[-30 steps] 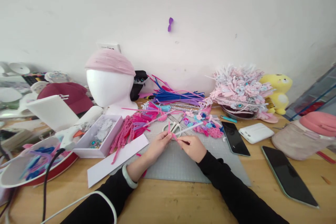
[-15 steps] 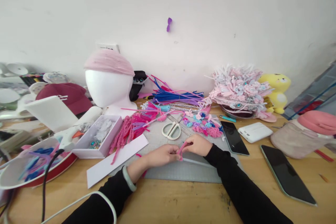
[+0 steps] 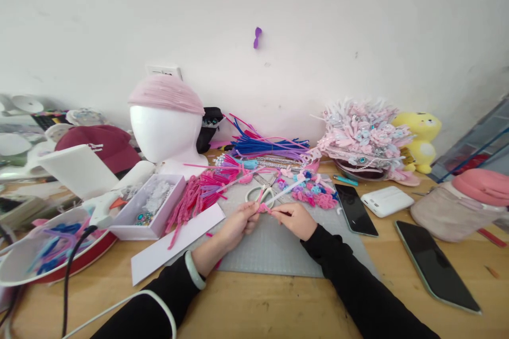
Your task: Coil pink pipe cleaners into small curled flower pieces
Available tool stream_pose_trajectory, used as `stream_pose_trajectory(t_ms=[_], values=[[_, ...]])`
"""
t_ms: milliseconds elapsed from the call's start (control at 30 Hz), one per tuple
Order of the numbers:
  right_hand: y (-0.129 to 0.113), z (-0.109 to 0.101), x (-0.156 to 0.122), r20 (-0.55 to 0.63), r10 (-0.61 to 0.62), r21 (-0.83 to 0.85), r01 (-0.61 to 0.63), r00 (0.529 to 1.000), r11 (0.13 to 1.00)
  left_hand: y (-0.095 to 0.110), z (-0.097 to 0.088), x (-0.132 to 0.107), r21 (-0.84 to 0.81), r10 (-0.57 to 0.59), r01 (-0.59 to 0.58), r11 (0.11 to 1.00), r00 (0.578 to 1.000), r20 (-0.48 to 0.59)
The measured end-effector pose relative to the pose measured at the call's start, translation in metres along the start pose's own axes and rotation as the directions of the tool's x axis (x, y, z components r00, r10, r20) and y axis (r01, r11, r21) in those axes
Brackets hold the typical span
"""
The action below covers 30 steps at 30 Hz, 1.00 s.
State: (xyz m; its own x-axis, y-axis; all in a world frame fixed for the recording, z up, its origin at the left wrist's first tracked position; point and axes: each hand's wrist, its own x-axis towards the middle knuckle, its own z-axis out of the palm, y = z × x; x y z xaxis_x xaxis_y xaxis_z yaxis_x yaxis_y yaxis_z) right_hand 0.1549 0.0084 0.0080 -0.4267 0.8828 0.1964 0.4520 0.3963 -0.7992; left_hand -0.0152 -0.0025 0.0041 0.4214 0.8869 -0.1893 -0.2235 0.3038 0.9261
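Between left hand (image 3: 237,225) and right hand (image 3: 295,220), apparently in both, pink pipe cleaner (image 3: 263,207)

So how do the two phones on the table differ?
The far phone has a black edge; the near phone has a pale green rim. The far phone lies between the mat and a white power bank; the near phone lies apart, nearer the table's front. The near phone looks larger, perhaps only from being closer. Both lie face up, screens dark.

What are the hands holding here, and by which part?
The left hand and right hand pinch a pink pipe cleaner between fingertips, one at each end.
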Motion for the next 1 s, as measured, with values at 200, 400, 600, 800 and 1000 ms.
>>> stream_pose_trajectory(t_ms=[200, 400, 600, 800, 1000], values=[[0.009, -0.017, 0.004, 0.105, -0.031, 0.043, 0.027, 0.994, 0.999, 0.006, 0.002, -0.006, 0.091, -0.085, 0.064, 0.994, 0.964, 0.253], [-0.002, -0.020, 0.001, 0.146, -0.052, -0.002, 0.053, 0.988, 0.999, 0.011, 0.003, -0.008, 0.419, -0.273, 0.120, 0.900, 0.904, 0.328], [-0.001, -0.013, 0.000, 0.205, 0.040, -0.053, -0.030, 0.978, 0.998, 0.004, 0.004, -0.004, 0.774, -0.142, 0.027, 0.633, 0.986, 0.082], [-0.001, -0.008, 0.001, 0.002, 0.036, -0.139, -0.036, 0.999, 0.990, -0.008, 0.000, 0.006, 0.806, 0.208, 0.004, 0.592, 0.965, -0.158], [0.000, -0.009, 0.003, -0.128, 0.014, -0.132, -0.031, 0.992, 0.991, -0.005, -0.001, 0.003, 0.767, 0.278, -0.084, 0.636, 0.952, -0.127]])
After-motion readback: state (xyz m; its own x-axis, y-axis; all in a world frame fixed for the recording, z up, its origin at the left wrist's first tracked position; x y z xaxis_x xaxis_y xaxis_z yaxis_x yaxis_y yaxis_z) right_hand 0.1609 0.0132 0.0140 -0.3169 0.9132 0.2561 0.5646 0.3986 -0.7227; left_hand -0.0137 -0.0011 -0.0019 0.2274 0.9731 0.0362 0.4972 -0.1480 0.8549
